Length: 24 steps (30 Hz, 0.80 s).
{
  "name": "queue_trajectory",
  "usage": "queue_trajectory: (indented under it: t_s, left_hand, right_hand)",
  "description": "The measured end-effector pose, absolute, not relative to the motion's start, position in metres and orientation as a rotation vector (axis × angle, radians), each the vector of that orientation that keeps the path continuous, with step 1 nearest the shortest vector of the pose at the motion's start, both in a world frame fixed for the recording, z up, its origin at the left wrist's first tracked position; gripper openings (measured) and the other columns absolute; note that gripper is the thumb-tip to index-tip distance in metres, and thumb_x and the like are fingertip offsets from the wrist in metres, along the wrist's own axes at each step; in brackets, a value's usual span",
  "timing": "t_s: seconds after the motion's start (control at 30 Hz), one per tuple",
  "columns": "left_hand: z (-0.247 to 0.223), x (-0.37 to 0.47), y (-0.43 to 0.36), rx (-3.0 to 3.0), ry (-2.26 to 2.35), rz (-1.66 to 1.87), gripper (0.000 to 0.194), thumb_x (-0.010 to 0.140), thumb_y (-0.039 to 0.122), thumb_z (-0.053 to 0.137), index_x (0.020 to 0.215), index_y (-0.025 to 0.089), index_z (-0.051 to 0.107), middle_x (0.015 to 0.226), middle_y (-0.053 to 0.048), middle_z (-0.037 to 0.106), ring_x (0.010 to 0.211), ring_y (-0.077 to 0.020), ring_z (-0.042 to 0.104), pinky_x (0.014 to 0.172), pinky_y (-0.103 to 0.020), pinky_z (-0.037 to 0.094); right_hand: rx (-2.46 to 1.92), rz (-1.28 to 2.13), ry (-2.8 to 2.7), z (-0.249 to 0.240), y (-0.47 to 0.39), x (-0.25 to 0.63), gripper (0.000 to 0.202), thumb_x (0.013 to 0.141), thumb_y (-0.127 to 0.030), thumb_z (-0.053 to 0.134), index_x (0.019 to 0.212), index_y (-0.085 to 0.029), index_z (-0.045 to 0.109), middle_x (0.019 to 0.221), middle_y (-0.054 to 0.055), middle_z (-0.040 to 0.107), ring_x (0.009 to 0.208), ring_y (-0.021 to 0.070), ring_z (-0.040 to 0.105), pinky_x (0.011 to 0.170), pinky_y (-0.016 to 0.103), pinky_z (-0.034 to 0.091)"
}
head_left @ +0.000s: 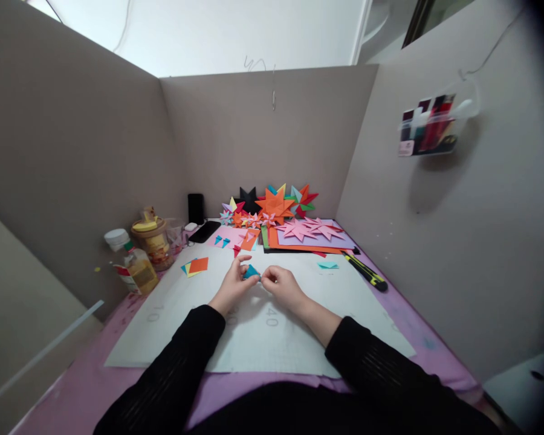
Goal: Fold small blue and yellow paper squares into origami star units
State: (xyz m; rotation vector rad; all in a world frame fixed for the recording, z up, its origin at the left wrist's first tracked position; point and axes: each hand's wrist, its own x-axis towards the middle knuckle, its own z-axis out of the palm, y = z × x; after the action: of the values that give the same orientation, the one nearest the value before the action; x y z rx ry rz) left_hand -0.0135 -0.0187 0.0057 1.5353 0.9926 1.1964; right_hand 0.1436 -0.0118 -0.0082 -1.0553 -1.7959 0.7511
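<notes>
A small folded piece of blue paper [252,272] is pinched between the thumb and fingers of my left hand [236,283], over the middle of the white mat [294,338]. My right hand [284,285] is closed in a pinch at the right tip of this paper. Whether its fingertips grip the tip or something tiny is too small to tell. Beyond the hands lie small blue folded pieces [222,241] and red ones [236,251] on a pink sheet. A turquoise folded piece [328,265] rests on the mat to the right.
Finished paper stars [276,205] lean on the back partition. Pink stars [299,229] lie on stacked coloured sheets [308,246]. A yellow-black cutter [366,272] is at right; square papers [198,266], a bottle [136,272], a jar [154,241] and a phone [205,231] at left.
</notes>
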Motion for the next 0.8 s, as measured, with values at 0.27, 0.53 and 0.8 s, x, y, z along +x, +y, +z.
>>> queue_trajectory:
  t_s: [0.27,0.53,0.8]
  left_hand:
    - [0.0047,-0.0134,-0.0211,1.579,1.096,1.278,0.042,0.070,0.026,0.062,0.106,0.019,0.042,0.060,0.006,0.053,0.054,-0.0080,0.050,0.053,-0.019,0.035]
    - [0.0053,-0.0148,-0.0185,1.487,1.117,1.301,0.042,0.067,0.028,0.065,0.101,0.020,0.041,0.060,0.006,0.056,0.054,-0.0091,0.054,0.053,-0.019,0.037]
    - [0.0038,-0.0144,-0.0129,1.386,1.117,1.358,0.048,0.066,0.026,0.066,0.105,0.020,0.038,0.062,0.007,0.053,0.062,-0.0123,0.060,0.062,-0.024,0.045]
  right_hand:
    - [-1.075,0.662,-1.868,-0.0078,-0.0120,0.1413,0.011,0.071,-0.018,0.049,0.060,-0.018,0.052,0.061,-0.001,0.052,0.059,0.0116,0.046,0.058,0.022,0.035]
    - [-1.051,0.641,-1.870,-0.0077,-0.0130,0.1416,0.016,0.075,-0.022,0.047,0.060,-0.018,0.049,0.060,-0.002,0.051,0.060,0.0119,0.046,0.059,0.023,0.034]
    - [-1.083,0.823,-1.665,-0.0109,-0.0054,0.1434,0.017,0.077,-0.029,0.046,0.064,-0.018,0.050,0.059,-0.002,0.049,0.057,0.0119,0.044,0.055,0.022,0.034]
